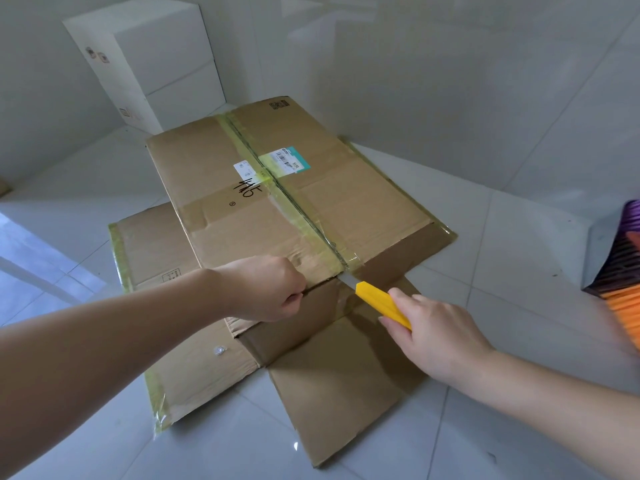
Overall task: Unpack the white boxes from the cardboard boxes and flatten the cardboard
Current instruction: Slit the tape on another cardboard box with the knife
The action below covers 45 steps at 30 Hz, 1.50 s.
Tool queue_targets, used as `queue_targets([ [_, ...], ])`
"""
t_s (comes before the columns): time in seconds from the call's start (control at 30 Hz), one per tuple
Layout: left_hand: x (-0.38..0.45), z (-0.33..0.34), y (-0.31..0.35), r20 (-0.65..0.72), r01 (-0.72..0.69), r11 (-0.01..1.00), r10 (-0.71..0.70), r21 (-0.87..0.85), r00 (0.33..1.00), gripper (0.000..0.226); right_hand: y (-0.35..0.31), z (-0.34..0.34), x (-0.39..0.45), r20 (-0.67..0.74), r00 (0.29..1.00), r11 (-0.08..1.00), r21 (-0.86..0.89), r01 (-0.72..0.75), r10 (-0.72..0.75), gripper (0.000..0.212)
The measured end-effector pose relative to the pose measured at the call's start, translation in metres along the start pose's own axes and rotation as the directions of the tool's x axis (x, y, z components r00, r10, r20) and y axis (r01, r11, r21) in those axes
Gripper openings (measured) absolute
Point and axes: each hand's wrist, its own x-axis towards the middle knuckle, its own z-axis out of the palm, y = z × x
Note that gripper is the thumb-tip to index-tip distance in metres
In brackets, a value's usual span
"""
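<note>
A flattened cardboard box (277, 188) is lying in the middle of the white tiled floor (485, 237), its taped seam running from far left to near right, and it is resting partly on another flattened cardboard sheet (194, 368) spreading out to the near left. The left hand (266, 289) is closing into a fist on the near edge of the top box, pinching that edge just left of the seam. The right hand (436, 334) is wrapping around a yellow utility knife (382, 304), whose blade tip is touching the tape at the near end of the seam. Two white boxes (152, 64) are standing stacked in the far left corner against the wall, well apart from the cardboard. A purple and orange object (620, 271) is sitting at the right edge, blurred.
</note>
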Motion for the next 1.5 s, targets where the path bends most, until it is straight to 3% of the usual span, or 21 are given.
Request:
queue_targets([
  [0.73,0.001,0.003,-0.005,-0.026,-0.043,0.998,0.042,-0.044,0.999,0.029,0.01,-0.001,0.007,-0.021,0.999,0.998,-0.048,-0.048,0.048,0.047],
  [0.97,0.002,0.003,-0.008,-0.061,-0.067,0.996,0.064,-0.05,0.996,0.031,0.022,-0.003,0.027,-0.053,0.986,0.984,-0.064,-0.164,0.16,0.046],
  [1.2,-0.001,0.003,-0.01,-0.123,-0.102,0.987,0.087,-0.12,0.989,0.036,0.05,-0.024,-0.01,-0.102,0.994,0.992,-0.121,0.033,-0.045,0.025],
  [1.3,-0.003,-0.006,-0.023,-0.213,-0.034,0.983,-0.006,-0.183,0.977,0.046,0.056,-0.022,-0.017,-0.091,0.993,0.983,-0.177,0.057,-0.074,0.024],
  [1.5,-0.006,-0.008,-0.055,-0.188,0.352,0.919,-0.383,-0.178,0.905,0.042,0.038,-0.028,-0.015,-0.117,0.989,0.995,-0.045,0.085,-0.09,0.035],
])
